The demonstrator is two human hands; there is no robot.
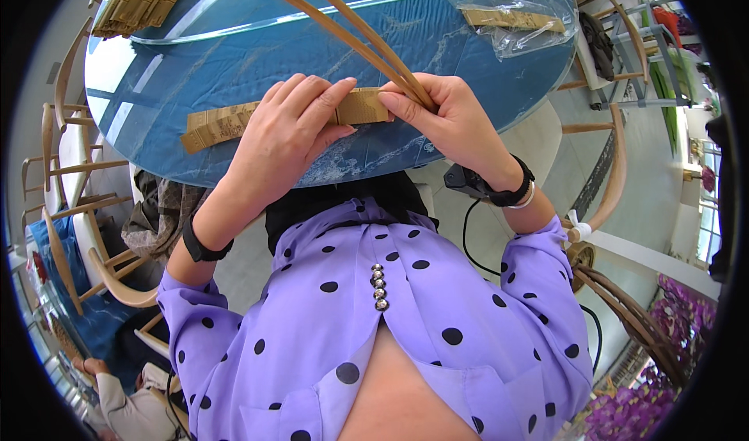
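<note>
My left hand (292, 117) bends over a long flat brown strip (222, 125) with a printed pattern, which looks like a paper sleeve. Its fingers lie on top and the thumb is at the near edge. Between thumb and fingers, my right hand (449, 113) grips two thin wooden sticks (363, 47), like chopsticks, that spread apart toward the far left. Its thumb tip also meets the right end of the strip. Both hands are over a round blue table (156, 140).
A stack of similar brown strips (140, 4) lies at the far left of the table. At the far right is a clear plastic bag (515, 39) with a brown strip. A raised glass disc (328, 13) edges the far side. Wooden chairs (616, 160) stand around.
</note>
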